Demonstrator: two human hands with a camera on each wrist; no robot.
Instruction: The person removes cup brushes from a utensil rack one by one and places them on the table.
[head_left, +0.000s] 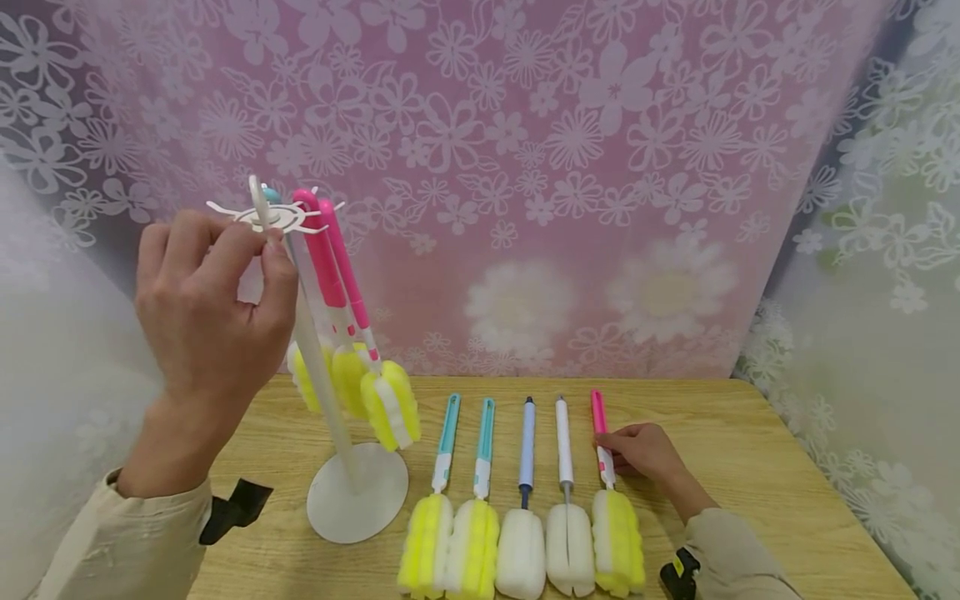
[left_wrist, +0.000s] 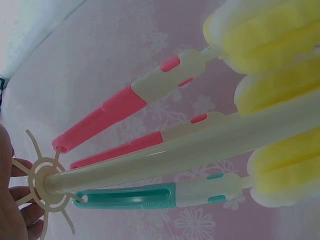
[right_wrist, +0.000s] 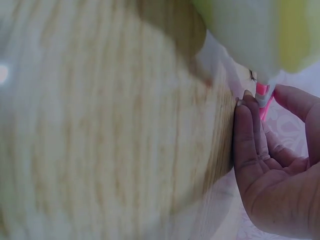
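Left: left hand (head_left: pixel 217 292) grasps the prong ring (head_left: pixel 283 218) atop the white stand (head_left: pixel 321 375); three hung brushes (head_left: pixel 390 407) load its right side, so hold it firm against tipping. Middle: two teal-handled brushes (head_left: pixel 484 450), a blue-handled brush (head_left: pixel 527 442), a white-handled brush (head_left: pixel 565 442) on the table (head_left: pixel 720 433). Right: pink-handled brush (head_left: pixel 606 467), handle far, sponge near, pinched by right hand (head_left: pixel 648 454); probably best lifted handle first, sponge clear of its left neighbour

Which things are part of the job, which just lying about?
Likely job:
white stand, held by left hand
pink-handled brush in right hand
three hanging brushes

Lying about, untouched, perhaps queued:
two teal-handled brushes
blue-handled brush
white-handled brush
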